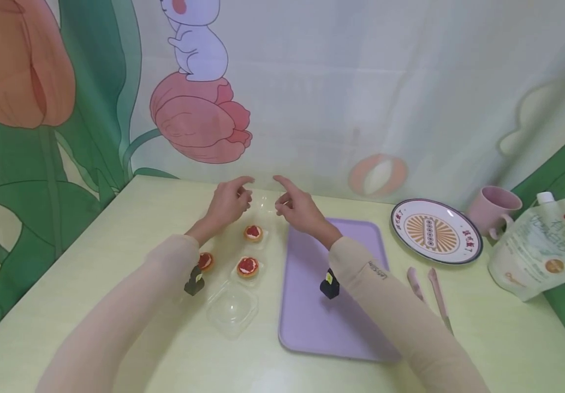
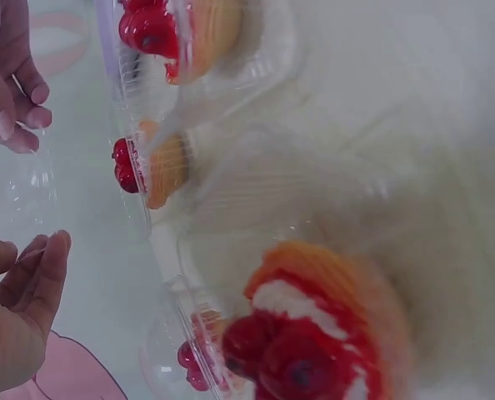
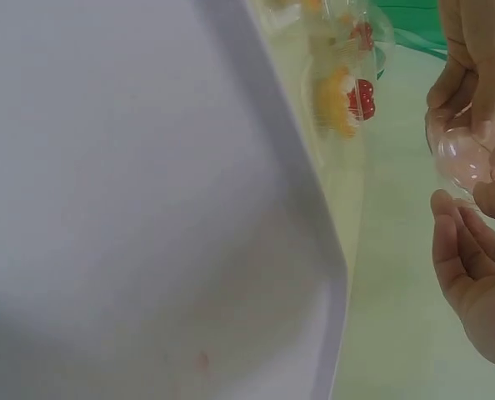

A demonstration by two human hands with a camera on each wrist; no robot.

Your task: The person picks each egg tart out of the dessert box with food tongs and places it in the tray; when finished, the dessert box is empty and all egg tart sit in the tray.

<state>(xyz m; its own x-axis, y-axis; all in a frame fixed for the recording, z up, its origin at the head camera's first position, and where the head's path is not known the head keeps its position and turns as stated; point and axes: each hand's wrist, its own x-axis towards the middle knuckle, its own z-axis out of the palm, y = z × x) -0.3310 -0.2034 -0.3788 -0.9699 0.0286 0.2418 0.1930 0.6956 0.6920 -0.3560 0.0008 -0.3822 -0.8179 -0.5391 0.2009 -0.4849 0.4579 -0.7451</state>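
Both hands hold a clear plastic dome lid [image 1: 264, 203] in the air above the table's far side. My left hand [image 1: 230, 202] pinches one edge of it between thumb and fingers. The opposite edge is pinched by my right hand [image 1: 302, 209]. The dome [image 3: 462, 158] shows between the two hands in the right wrist view. Below them are several tarts with red topping, among them a far tart [image 1: 253, 233], a nearer tart [image 1: 248, 267] and a left tart [image 1: 206, 261] partly behind the left wrist. Clear plastic surrounds the tarts in the left wrist view.
An open clear plastic piece [image 1: 233, 308] lies nearer on the table. Right of the tarts is a purple tray [image 1: 307, 327], under the right forearm. Farther right stand a patterned plate [image 1: 436, 232], a pink mug [image 1: 493, 210], a white pouch [image 1: 540, 245] and pink-handled utensils [image 1: 438, 295].
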